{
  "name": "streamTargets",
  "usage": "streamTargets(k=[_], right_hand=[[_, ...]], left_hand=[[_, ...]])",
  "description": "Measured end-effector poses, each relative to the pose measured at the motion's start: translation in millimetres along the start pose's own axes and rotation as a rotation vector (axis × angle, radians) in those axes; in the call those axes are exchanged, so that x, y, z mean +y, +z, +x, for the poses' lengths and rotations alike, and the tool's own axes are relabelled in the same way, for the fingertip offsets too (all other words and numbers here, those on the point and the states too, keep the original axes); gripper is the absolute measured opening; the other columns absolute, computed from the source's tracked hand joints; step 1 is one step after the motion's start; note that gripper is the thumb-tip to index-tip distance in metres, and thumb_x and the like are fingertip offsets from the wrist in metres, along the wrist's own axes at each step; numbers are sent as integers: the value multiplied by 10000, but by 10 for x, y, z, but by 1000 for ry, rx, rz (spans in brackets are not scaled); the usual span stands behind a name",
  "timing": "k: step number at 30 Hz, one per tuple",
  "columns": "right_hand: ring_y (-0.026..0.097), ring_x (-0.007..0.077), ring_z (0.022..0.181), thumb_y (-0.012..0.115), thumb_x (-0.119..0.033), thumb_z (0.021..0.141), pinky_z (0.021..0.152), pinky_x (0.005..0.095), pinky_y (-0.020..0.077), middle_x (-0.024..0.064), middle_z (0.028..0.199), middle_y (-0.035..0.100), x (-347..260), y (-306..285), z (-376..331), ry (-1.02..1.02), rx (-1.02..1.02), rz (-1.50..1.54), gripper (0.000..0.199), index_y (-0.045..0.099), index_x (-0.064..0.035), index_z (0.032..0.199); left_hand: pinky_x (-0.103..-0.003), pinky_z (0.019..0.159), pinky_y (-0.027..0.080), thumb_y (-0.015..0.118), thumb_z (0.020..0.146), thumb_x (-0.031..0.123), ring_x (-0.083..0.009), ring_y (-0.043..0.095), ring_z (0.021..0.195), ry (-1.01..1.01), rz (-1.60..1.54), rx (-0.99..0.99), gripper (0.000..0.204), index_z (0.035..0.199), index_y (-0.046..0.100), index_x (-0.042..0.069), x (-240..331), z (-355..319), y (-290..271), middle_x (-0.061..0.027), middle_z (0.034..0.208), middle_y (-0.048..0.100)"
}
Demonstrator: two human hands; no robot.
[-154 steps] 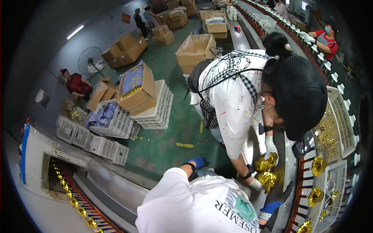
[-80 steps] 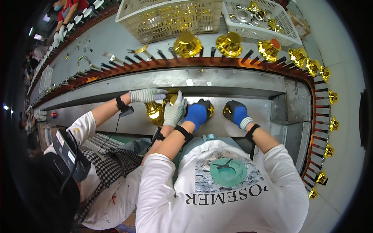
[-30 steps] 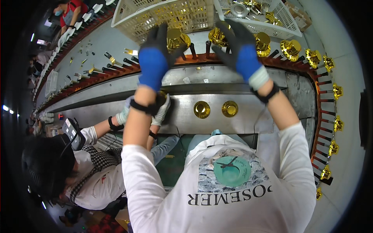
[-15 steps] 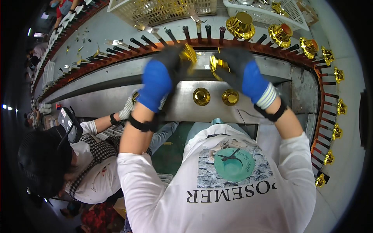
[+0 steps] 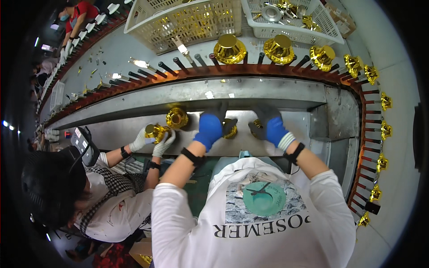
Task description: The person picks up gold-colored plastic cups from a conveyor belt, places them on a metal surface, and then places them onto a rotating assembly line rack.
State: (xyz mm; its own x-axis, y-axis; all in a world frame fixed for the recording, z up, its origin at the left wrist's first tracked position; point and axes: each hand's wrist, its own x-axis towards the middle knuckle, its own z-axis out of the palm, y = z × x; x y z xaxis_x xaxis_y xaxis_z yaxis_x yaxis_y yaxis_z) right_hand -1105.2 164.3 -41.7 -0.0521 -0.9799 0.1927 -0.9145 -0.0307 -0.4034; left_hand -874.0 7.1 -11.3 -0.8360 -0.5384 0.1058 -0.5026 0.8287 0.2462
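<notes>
My left hand point(image 5: 212, 127), in a blue and dark grey glove, is lowered to the steel bench and closes its fingers round a small gold cup point(image 5: 230, 129), partly hidden by the fingers. Beside it, my right hand point(image 5: 271, 125) in a matching glove grips a second gold cup point(image 5: 257, 128) by its left side. Left of my hands, a gold flared cup point(image 5: 177, 118) rests mouth up on the bench. A co-worker's gloved hands hold another gold flared piece point(image 5: 156, 133). Beyond, a gold hat-shaped cup point(image 5: 229, 49) sits upside down on the conveyor's spindles.
The curved conveyor point(image 5: 268, 70) with dark upright spindles runs past the bench and bends down the right side, carrying several gold cups. A beige crate point(image 5: 192, 24) and a white basket point(image 5: 290, 32) of metal parts stand behind it. The co-worker point(image 5: 107, 192) sits close at my left.
Both hands came down from beside the conveyor to the two cups on the bench. A gold cup now stands on the conveyor ahead of me, and a flared one is on the bench at left.
</notes>
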Motion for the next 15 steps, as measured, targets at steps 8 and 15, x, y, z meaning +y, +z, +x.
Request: streamTargets(k=[8, 15], right_hand=[[674, 427, 1192, 757, -457, 913, 1040, 505, 532, 231, 1304, 703, 364, -1546, 2153, -2, 420, -142, 648, 639, -91, 1434], [701, 421, 996, 746, -227, 927, 884, 511, 558, 205, 1107, 736, -175, -1522, 1913, -323, 446, -144, 321, 721, -74, 1208]], left_hand=[[-515, 909, 587, 802, 893, 477, -456, 696, 1147, 8, 34, 361, 723, 1468, 571, 104, -220, 1865, -1692, -236, 1208, 729], [-470, 818, 590, 792, 916, 390, -399, 738, 961, 51, 189, 370, 480, 1301, 708, 116, -370, 1301, -1798, -196, 1119, 737]])
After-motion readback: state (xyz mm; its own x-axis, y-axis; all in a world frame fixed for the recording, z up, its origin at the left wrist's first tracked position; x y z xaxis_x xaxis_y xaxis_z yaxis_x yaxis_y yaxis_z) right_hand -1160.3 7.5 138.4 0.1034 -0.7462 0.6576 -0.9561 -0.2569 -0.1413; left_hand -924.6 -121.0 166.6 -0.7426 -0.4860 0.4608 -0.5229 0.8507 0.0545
